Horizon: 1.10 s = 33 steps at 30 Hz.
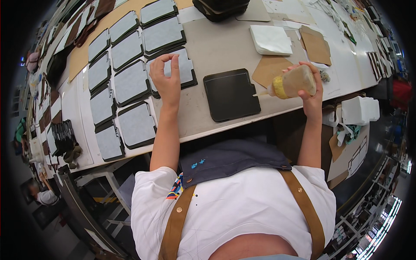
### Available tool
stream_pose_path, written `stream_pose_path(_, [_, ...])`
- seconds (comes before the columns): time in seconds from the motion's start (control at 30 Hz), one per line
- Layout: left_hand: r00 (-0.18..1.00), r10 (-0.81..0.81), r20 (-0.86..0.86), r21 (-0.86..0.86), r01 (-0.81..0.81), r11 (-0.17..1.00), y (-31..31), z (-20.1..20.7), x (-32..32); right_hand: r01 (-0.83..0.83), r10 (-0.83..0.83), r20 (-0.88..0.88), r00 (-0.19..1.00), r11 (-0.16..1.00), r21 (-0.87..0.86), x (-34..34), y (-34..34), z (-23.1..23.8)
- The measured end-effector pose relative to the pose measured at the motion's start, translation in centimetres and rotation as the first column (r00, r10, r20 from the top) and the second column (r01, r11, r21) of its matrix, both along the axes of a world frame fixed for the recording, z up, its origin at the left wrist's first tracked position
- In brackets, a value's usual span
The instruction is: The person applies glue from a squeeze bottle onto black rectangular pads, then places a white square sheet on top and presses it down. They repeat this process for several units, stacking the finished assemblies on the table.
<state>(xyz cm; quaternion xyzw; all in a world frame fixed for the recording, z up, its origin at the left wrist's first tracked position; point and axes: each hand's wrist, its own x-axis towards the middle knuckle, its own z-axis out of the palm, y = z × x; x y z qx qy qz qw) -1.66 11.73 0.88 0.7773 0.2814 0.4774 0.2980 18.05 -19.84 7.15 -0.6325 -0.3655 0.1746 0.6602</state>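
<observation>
In my right hand (317, 89) is a squeeze bottle (299, 82) of cloudy pale liquid, with yellow wrapped round its neck. It lies tilted on its side, its nozzle pointing left at the right edge of a flat black panel (230, 96). That panel rests near the table's front edge. My left hand (167, 80) is raised over the nearest of several grey-faced panels with black edges (184, 69). Its thumb and forefinger tips meet in a pinch; whatever they may hold is too small to make out.
Rows of grey-faced panels (130, 82) cover the table's left part. White sheets (271, 40) and brown card pieces (315, 45) lie at the back right. A dark bulky object (221, 8) stands at the far edge. Below the table's right side sits a white bundle (359, 110).
</observation>
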Motion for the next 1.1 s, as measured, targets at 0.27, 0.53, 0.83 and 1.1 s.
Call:
stream_pose_path(0.27, [1.0,-0.001,0.001,0.005,0.001,1.0,0.0,0.0,0.0,-0.011,0.011,-0.001,1.0,1.0,-0.025,-0.2,0.2,0.2])
stream_pose_path(0.53, [1.0,0.0,0.0,0.012,0.0,1.0,-0.1,0.0,0.0,-0.01,0.008,-0.033,0.999,0.999,-0.052,-0.8,-1.2,0.1])
stream_pose_path(0.83, [0.998,-0.021,0.067,-0.065,0.025,0.998,-0.2,-0.1,0.1,0.34,-0.32,-0.22,0.922,0.938,0.062,-4.7,-5.3,-1.8])
stream_pose_path(1.1, [0.995,-0.036,0.092,-0.041,0.04,0.998,-0.1,-0.3,0.4,0.549,-0.561,-0.013,0.828,0.804,0.227,-12.7,-4.7,-3.8])
